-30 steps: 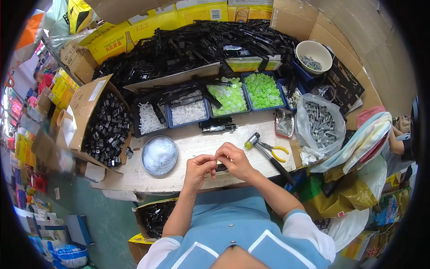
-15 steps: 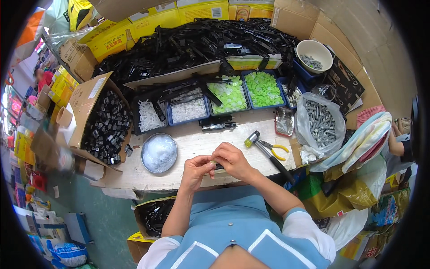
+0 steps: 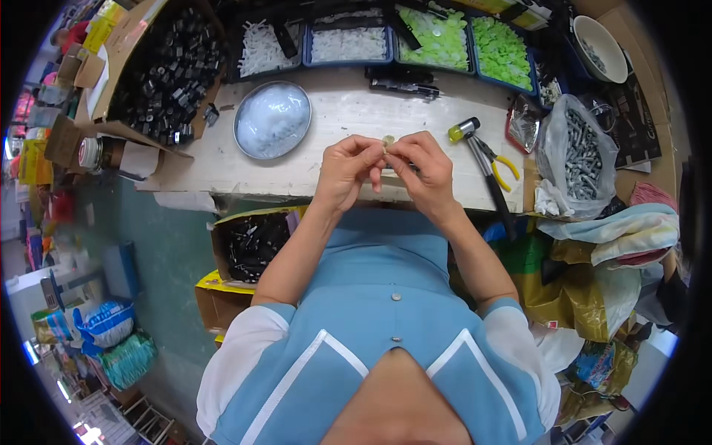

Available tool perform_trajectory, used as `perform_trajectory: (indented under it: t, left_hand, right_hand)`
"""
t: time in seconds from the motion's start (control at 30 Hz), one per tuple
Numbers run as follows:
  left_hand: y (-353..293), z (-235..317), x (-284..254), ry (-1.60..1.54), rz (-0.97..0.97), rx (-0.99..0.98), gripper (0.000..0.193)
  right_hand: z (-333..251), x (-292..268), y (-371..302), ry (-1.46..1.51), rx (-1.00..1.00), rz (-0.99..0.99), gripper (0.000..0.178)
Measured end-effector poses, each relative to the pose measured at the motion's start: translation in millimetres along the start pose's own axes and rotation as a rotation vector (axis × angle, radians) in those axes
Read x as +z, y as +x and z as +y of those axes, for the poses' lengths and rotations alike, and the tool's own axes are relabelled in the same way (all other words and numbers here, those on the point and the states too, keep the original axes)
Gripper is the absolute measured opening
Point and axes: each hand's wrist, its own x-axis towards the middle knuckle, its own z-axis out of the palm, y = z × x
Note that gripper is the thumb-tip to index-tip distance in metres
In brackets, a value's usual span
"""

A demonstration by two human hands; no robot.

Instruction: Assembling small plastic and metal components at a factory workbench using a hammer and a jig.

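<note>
My left hand and my right hand meet above the near edge of the pale worktable. Thumbs and forefingers of both pinch a small yellowish-green piece that sticks up between the fingertips; the rest of it is covered. Something dark partly shows under my right hand, too hidden to name. Left of my hands sits a round metal bowl with a bluish-white content. To the right lie a hammer with a yellow-and-black head and pliers with yellow handles.
Blue trays hold white pieces and light-green discs. Dark parts lie before them. A carton of black parts stands left; a clear bag of grey metal pieces stands right. Another box of black parts sits below the table edge.
The view has tilted down toward my body, so the far black pile has mostly left the picture. My hands stay together, and the small piece now shows more clearly between the fingertips.
</note>
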Motion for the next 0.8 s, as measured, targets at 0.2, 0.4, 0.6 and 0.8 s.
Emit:
perform_trajectory:
  t: [0.2,0.4,0.6,0.8]
  left_hand:
    - [-13.5,3.7,0.4,0.185,0.064,0.039,0.014]
    - [-10.1,6.5,-25.3,1.157,0.067,0.69,0.021]
    - [-5.3,-8.6,-25.1,1.415,-0.006,0.635,0.029]
    - [0.0,-10.7,-21.0,1.464,-0.036,0.576,0.026]
  right_hand:
    - [1.1,-3.1,-1.8,-0.122,-0.103,-0.073,0.01]
    - [15.4,-8.2,-14.7,-0.319,-0.133,-0.263,0.01]
    - [25.3,-0.8,-17.1,-0.443,-0.185,-0.281,0.011]
    - [26.0,-6.8,-15.3,-0.383,-0.14,-0.375,0.012]
